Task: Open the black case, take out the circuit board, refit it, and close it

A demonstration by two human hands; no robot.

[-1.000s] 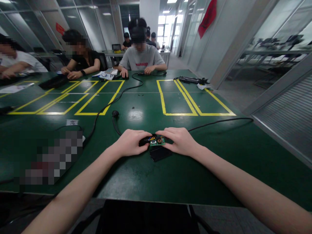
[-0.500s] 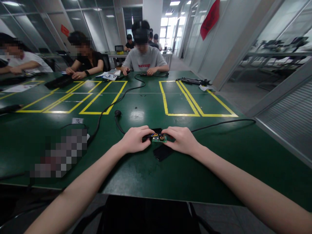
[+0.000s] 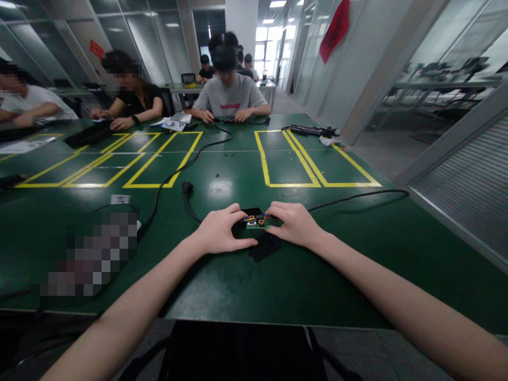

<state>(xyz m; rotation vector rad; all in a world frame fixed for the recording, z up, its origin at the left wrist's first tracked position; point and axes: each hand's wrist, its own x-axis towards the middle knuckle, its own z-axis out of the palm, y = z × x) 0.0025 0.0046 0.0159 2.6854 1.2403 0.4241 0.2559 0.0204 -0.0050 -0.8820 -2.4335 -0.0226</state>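
A small green circuit board (image 3: 257,224), with a copper coil and coloured wires on it, is held level just above the table. My right hand (image 3: 296,225) pinches its right end between thumb and fingers. At the board's left end, the fingertips of my left hand (image 3: 218,230) reach the wires, while the thumb is spread away below. Whether those fingertips touch the wires cannot be made out. Just in front of the board lies a flat black plastic cover (image 3: 263,247). Another black casing piece (image 3: 251,211) shows behind the board, partly hidden.
A black cable with a plug (image 3: 187,187) runs in from the left, and another cable (image 3: 357,197) stretches right. A blurred-out long object (image 3: 95,254) lies at left by a paper label (image 3: 120,199). Yellow tape outlines (image 3: 291,185) mark the table. Co-workers sit across it.
My left thumb has come away from the board and spread downward, opening that hand. The right hand still holds the board. The view has shifted slightly.
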